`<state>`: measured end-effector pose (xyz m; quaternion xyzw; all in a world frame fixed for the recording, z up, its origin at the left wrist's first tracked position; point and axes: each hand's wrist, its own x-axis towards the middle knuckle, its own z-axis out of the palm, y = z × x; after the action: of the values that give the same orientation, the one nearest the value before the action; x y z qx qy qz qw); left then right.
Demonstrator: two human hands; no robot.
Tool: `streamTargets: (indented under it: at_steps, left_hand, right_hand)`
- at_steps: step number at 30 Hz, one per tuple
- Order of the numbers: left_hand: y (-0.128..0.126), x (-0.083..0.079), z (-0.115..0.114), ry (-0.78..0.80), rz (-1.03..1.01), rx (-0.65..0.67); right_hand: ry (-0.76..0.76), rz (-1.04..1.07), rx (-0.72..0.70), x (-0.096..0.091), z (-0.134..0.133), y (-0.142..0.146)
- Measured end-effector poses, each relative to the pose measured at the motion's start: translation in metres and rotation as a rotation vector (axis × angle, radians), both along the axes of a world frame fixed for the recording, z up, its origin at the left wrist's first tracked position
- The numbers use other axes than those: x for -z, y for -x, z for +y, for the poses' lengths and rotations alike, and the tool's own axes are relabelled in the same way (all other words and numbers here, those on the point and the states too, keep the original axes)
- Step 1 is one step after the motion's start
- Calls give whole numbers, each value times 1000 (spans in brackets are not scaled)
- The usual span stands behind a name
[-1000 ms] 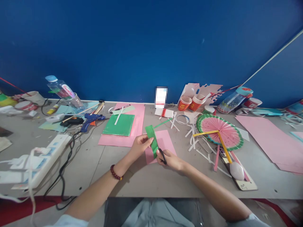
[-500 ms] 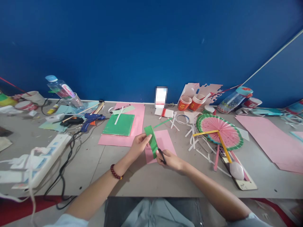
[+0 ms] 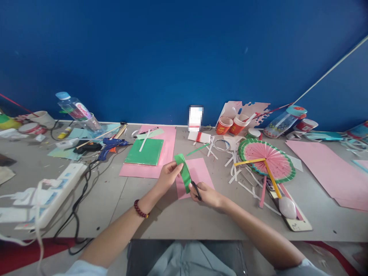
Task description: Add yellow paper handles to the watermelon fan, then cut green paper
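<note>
My left hand point(image 3: 168, 176) pinches the upper part of a green paper strip point(image 3: 184, 173) held over the table. My right hand point(image 3: 207, 194) is closed on black-handled scissors point(image 3: 196, 190) whose tip meets the strip's lower end. Both hands hover above a small pink sheet point(image 3: 194, 177) lying on the grey table point(image 3: 184, 218). A thin green offcut point(image 3: 197, 150) lies just beyond the pink sheet.
A green sheet stack point(image 3: 145, 152) on pink paper lies ahead left, beside a blue glue gun point(image 3: 110, 146). A power strip point(image 3: 50, 193) with cables is at left. At right sit a watermelon paper fan point(image 3: 267, 159), red cups point(image 3: 232, 125), white paper strips and large pink sheets point(image 3: 330, 172).
The thin green strip that trailed from the paper's top has come free and now lies on the table. My left hand has shifted the green paper slightly left and down.
</note>
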<state>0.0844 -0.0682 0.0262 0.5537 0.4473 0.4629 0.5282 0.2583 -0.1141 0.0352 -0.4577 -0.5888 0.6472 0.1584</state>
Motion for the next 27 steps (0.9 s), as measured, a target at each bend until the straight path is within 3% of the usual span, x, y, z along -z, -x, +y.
streamTargets:
  at_steps: [27]
  left_hand:
    - [-1,-2,-1,-1,8,33]
  right_hand:
    - [-11,26,-37,-4,-1,0]
